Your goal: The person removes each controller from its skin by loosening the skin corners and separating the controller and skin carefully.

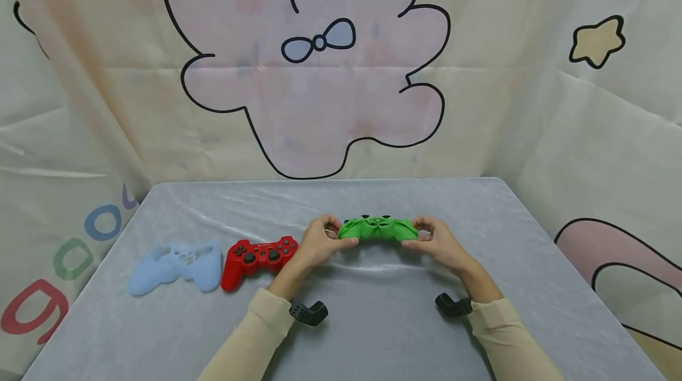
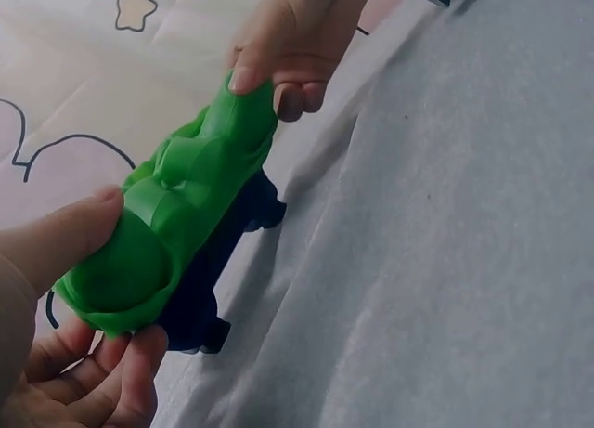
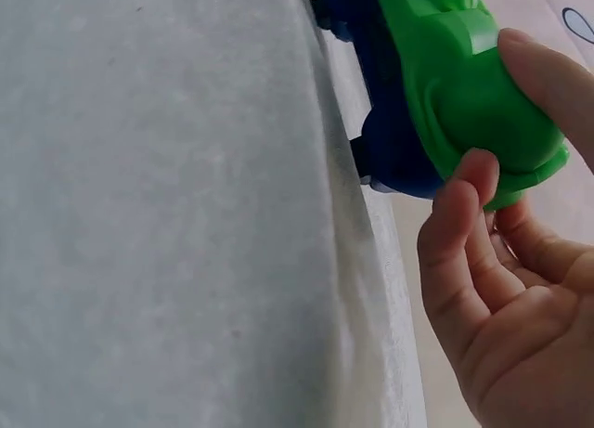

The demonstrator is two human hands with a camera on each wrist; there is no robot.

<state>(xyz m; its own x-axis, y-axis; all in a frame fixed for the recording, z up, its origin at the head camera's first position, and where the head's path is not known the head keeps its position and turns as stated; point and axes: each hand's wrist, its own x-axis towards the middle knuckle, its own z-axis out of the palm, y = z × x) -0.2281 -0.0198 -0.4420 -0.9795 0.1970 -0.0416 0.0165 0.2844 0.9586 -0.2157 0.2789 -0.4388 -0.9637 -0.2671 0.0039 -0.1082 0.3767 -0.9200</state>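
A green silicone cover [image 1: 379, 229] is stretched over a dark blue game controller [image 2: 197, 303], held by both hands over the middle of the table. At one grip my left hand [image 1: 322, 243] pinches the cover between thumb and fingers. My right hand [image 1: 440, 245] holds the opposite grip the same way, its thumb on the smooth green side. The blue body and black shoulder triggers stick out from the cover's edge in both wrist views; the right wrist view shows the blue controller [image 3: 401, 145] beside the fingertips. In the head view the controller's button face is largely hidden.
A red game controller [image 1: 259, 255] lies face up beside the left forearm, partly overlapped by it. Farther left lies a flat light blue silicone cover [image 1: 178, 264]. A grey cloth covers the table [image 1: 383, 333], and printed curtains hang behind and at both sides.
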